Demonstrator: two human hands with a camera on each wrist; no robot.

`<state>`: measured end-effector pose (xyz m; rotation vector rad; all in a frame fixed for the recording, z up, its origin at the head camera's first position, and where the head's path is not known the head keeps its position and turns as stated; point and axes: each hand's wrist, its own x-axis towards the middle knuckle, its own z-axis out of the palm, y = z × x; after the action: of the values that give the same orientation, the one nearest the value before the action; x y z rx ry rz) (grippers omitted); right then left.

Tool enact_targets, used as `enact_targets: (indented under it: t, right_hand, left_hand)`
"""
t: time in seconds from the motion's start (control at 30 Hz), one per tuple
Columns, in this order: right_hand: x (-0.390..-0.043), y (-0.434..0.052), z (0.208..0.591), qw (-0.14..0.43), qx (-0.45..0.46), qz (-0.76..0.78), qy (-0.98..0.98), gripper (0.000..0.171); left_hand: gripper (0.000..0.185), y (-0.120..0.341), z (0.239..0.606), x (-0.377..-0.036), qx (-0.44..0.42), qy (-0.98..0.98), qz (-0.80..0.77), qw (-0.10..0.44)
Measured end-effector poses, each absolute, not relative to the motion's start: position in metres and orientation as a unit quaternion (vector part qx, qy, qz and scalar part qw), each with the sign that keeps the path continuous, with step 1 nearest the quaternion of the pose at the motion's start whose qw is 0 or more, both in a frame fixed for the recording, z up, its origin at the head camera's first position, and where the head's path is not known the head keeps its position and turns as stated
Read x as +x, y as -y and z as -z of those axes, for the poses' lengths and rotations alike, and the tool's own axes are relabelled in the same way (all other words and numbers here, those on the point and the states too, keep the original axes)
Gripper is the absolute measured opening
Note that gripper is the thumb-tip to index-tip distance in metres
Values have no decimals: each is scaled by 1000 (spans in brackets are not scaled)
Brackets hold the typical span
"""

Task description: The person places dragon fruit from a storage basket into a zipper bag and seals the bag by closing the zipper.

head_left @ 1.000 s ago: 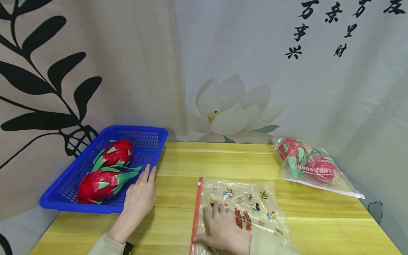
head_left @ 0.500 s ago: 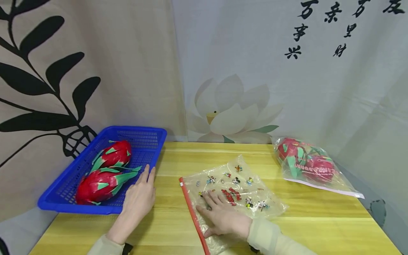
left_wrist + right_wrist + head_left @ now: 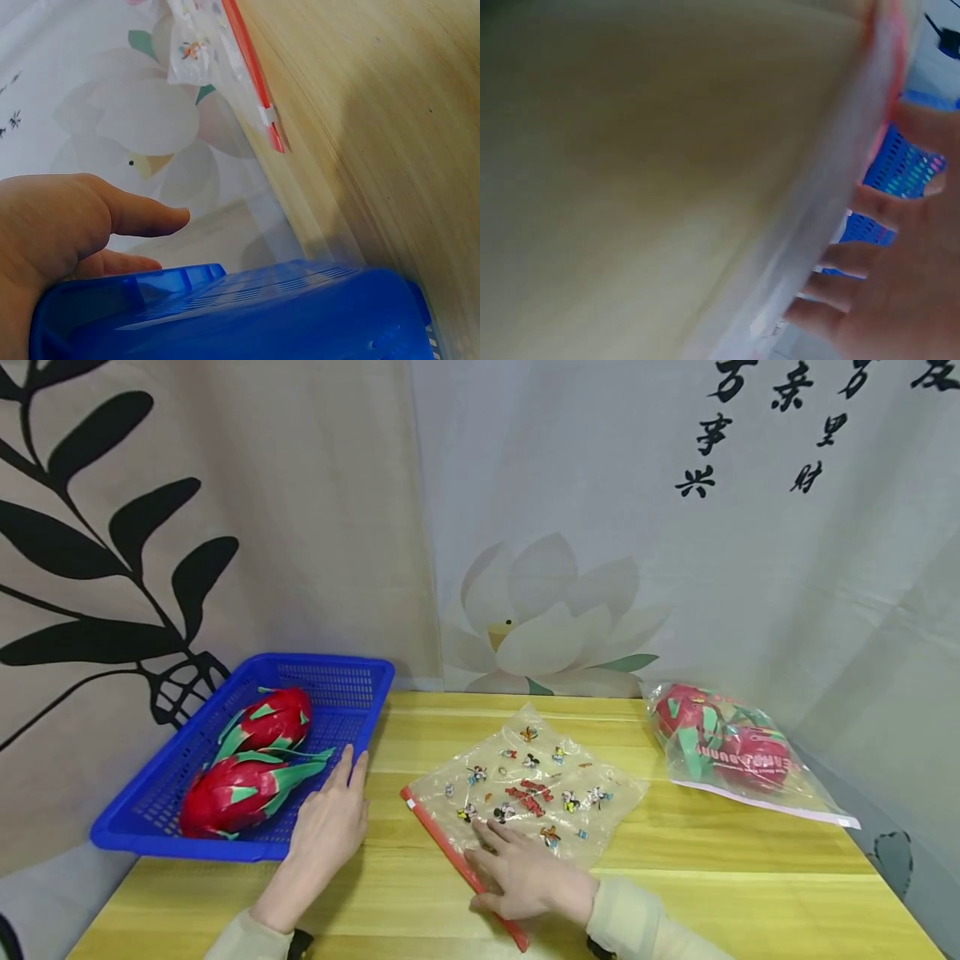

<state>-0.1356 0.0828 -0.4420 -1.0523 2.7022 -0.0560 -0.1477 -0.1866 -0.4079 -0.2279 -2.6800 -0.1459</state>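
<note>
A clear zip bag (image 3: 536,785) printed with small cartoon figures lies flat on the wooden table (image 3: 420,893), its red zip strip (image 3: 457,860) at the near left; the strip (image 3: 255,82) also shows in the left wrist view. My right hand (image 3: 525,877) lies flat on the bag's near corner, fingers spread and straight. My left hand (image 3: 326,827) rests flat against the right rim of a blue plastic basket (image 3: 341,681), fingers straight. Two red dragon fruits (image 3: 247,781) lie in the basket. The right wrist view is blurred, showing my fingers (image 3: 870,259) and the bag's edge.
A second clear bag (image 3: 731,747) holding red dragon fruits lies at the table's back right. Printed curtains hang close behind the table and along both sides. The basket (image 3: 247,315) overhangs the table's left edge.
My right hand has turned the zip bag anticlockwise on the table, so the red strip now runs diagonally and the bag lies farther back. My left hand has stayed by the basket.
</note>
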Motion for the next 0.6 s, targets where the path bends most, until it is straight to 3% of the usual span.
enact_targets:
  t: [0.1, 0.4, 0.6]
  right_hand:
    - [-136, -85, 447, 80, -379, 17, -922, 60]
    - [-145, -96, 449, -18, -433, 13, -901, 36]
    - [-159, -106, 449, -122, -467, 28, -875, 34]
  left_hand:
    - [63, 186, 408, -148, -84, 970, 54, 221]
    - [63, 186, 408, -148, -87, 969, 53, 224]
    - [63, 186, 408, -148, -90, 968, 51, 227]
